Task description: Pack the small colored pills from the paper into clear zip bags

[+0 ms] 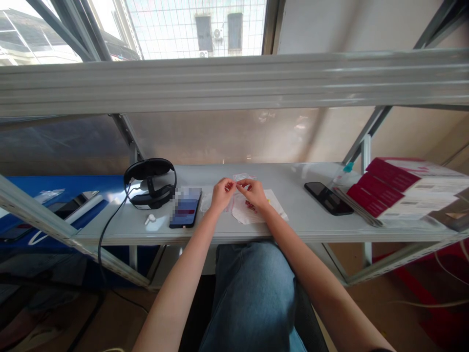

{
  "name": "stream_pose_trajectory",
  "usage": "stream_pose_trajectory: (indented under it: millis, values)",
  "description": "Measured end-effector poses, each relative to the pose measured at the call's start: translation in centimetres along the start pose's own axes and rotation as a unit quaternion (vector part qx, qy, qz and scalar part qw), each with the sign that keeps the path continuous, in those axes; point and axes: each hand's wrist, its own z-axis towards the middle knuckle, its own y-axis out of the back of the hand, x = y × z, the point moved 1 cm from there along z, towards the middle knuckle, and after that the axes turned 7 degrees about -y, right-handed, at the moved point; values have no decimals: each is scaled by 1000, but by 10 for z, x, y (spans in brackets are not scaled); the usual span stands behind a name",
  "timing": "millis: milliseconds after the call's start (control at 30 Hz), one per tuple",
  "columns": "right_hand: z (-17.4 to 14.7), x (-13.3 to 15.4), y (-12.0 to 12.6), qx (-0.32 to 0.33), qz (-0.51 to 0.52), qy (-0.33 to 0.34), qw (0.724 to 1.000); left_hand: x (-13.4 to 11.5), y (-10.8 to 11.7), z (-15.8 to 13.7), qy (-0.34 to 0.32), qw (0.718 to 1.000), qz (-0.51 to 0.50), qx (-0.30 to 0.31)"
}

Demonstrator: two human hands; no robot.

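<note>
My left hand (223,191) and my right hand (253,191) meet fingertip to fingertip above the middle of the shelf. Both are closed in a pinch, and whatever lies between the fingers is too small to make out. Under my right hand a white sheet, like a tissue (244,216), lies spread out. Several small dark red pieces (250,205) rest on it, partly hidden by that hand. Just beyond my fingers is a clear plastic bag (245,176). More clear plastic (207,201) shows beside my left hand.
Left of my hands lie a lit phone (186,210), a white earbud (150,219) and a black headset (152,188) with a cable. To the right are a dark phone (329,198) and stacked red-and-white boxes (392,188). A metal beam (234,83) crosses above the shelf.
</note>
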Motion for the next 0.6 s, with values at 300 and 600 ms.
stream_pose_trajectory:
  millis: [300, 600]
  values:
    - [-4, 2, 1, -2, -99, 46, 994, -4, 2, -2, -16, 999, 26, 16]
    - [-3, 4, 0, -19, -100, 43, 994, -8, 1, -3, -26, 998, 56, 23]
